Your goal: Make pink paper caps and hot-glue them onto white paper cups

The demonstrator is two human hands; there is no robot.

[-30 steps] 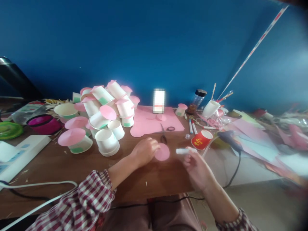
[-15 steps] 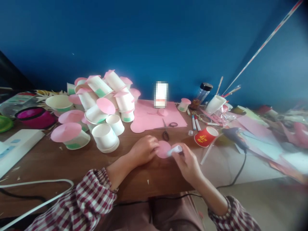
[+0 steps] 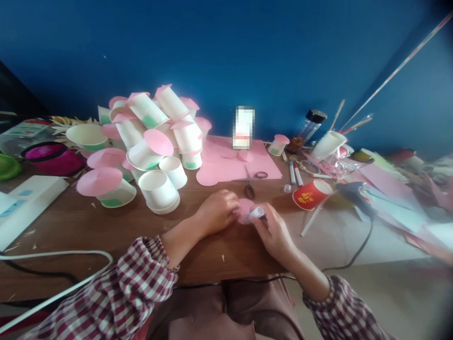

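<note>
My left hand [image 3: 219, 211] pinches the left edge of a small pink paper circle [image 3: 245, 209] just above the wooden table [image 3: 106, 226]. My right hand [image 3: 271, 231] grips a white glue stick [image 3: 256, 213] and presses its tip onto the circle's right side. Both hands almost touch over the paper. Black-handled scissors [image 3: 252, 182] lie just beyond them, partly on a pink paper sheet [image 3: 230, 165].
A pile of white paper cups with pink paper lids [image 3: 148, 141] fills the left middle. A red paper cup [image 3: 312, 194] lies tipped at the right, with markers [image 3: 294, 173], a jar [image 3: 307, 130] and a glue gun [image 3: 354, 192]. A white cable [image 3: 60, 257] crosses the near left.
My right hand brought the glue stick leftward from apart onto the pink circle. My left hand kept hold of the circle. The view shifted slightly downward.
</note>
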